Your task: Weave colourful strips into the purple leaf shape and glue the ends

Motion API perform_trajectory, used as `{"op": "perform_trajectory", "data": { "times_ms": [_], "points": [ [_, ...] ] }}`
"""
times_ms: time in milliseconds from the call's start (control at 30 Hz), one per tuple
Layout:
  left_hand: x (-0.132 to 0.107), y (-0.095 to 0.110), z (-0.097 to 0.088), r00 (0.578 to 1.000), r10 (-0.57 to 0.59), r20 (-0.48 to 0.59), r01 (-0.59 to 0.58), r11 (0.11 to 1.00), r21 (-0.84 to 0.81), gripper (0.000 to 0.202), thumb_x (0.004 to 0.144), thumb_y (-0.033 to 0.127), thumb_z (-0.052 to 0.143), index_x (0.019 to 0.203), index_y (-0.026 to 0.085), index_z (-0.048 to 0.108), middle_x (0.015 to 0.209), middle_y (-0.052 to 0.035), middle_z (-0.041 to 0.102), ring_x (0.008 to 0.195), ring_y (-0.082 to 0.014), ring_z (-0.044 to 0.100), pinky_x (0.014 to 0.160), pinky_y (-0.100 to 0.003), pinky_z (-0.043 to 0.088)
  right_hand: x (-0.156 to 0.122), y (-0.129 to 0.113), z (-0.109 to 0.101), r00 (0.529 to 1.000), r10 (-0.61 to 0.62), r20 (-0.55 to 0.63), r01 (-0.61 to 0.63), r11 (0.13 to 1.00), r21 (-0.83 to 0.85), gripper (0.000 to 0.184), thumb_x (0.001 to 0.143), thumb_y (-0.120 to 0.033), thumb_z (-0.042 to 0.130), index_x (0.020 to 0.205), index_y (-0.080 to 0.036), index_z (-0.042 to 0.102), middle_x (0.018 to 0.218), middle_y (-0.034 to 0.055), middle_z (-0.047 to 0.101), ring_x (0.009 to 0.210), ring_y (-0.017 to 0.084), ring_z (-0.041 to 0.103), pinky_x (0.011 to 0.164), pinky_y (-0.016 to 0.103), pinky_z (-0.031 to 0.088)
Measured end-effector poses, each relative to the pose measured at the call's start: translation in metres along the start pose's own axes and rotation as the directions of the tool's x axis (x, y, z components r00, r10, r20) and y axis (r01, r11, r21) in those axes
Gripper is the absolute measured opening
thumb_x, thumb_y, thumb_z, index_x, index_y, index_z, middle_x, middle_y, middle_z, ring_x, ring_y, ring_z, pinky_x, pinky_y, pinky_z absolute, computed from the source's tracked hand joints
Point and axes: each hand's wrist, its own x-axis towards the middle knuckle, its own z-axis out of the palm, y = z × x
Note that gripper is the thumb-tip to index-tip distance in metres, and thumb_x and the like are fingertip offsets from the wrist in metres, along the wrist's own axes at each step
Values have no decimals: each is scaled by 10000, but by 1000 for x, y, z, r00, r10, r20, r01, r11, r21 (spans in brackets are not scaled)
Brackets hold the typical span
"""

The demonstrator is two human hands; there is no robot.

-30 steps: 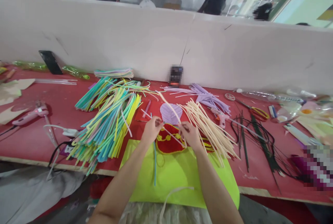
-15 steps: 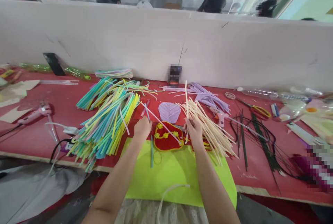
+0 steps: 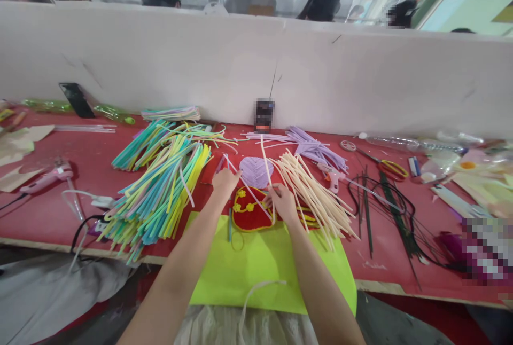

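Note:
My left hand is closed around a light purple pipe cleaner, which slants down to the right. A thin blue stick shows below this hand; I cannot tell whether it is held too. My right hand pinches a cream pipe cleaner that stands nearly upright. Its lower end is close to the purple one's end. Beneath the hands lies a red piece with yellow edging and small yellow flowers, partly hidden by the right hand. A purple leaf-shaped piece lies just behind.
Multicoloured pipe cleaners are heaped at left, cream ones and purple ones at right. A yellow-green mat covers the front edge. Glue guns, scissors and dark cables lie farther out.
My left hand has moved up and right, tilting the purple pipe cleaner more steeply. My right hand has brought the cream one leftward over the red piece. The blue stick has risen slightly.

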Motion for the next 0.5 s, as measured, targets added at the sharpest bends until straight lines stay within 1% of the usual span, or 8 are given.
{"op": "perform_trajectory", "data": {
  "times_ms": [67, 167, 233, 333, 400, 433, 500],
  "points": [
    [2, 9, 2, 999, 32, 40, -34, 998, 58, 439, 808, 455, 462, 992, 91, 625, 1059, -216, 642, 1025, -310, 598, 823, -395, 469, -2, 0, 2, 1000, -14, 24, 15, 999, -38, 328, 758, -530, 537, 798, -205, 521, 542, -2, 627, 418, 143, 568, 416, 241, 438],
    [5, 16, -1, 996, 41, 73, -46, 997, 67, 310, 812, 289, 478, 991, 85, 629, 1056, -218, 644, 1012, -290, 608, 803, -370, 479, -2, 1, 3, 999, -23, 33, 24, 999, -33, 331, 761, -532, 531, 805, -204, 520, 538, -3, 624, 416, 143, 567, 405, 236, 427],
    [6, 16, -8, 997, 41, 61, -44, 998, 48, 293, 831, 252, 448, 999, 84, 620, 1021, -218, 653, 980, -270, 624, 774, -340, 487, -1, 2, 2, 999, -16, 29, 16, 1000, 4, 337, 761, -531, 533, 810, -199, 514, 527, -5, 619, 405, 141, 566, 391, 228, 416],
    [5, 12, -28, 998, 61, 21, -61, 998, 12, 328, 891, 246, 335, 1061, 109, 580, 949, -172, 678, 880, -203, 655, 731, -278, 491, 3, 4, 0, 1000, 0, 9, -1, 998, 67, 355, 749, -535, 550, 823, -191, 508, 525, -4, 624, 401, 140, 570, 387, 223, 424],
    [3, 9, -47, 995, 83, -54, -83, 996, -7, 376, 918, 236, 240, 1124, 128, 534, 926, -137, 683, 824, -172, 660, 719, -260, 489, 4, 5, -2, 1000, 11, -9, -10, 996, 91, 374, 733, -544, 565, 829, -186, 511, 527, 0, 629, 398, 139, 569, 385, 223, 432],
    [3, 7, -57, 985, 97, -142, -100, 995, -13, 387, 921, 236, 219, 1134, 127, 524, 912, -131, 684, 811, -176, 659, 718, -268, 489, 5, 6, -2, 1000, 14, -15, -12, 995, 95, 382, 726, -546, 570, 831, -183, 514, 529, 4, 632, 395, 137, 567, 384, 223, 435],
    [6, 4, -77, 936, 114, -334, -107, 993, 38, 392, 918, 247, 222, 1154, 121, 509, 953, -145, 672, 881, -219, 646, 757, -315, 485, 6, 7, -3, 1000, 14, -20, -12, 995, 95, 390, 722, -549, 572, 834, -179, 518, 533, 10, 638, 390, 135, 562, 379, 222, 438]
  ]
}}
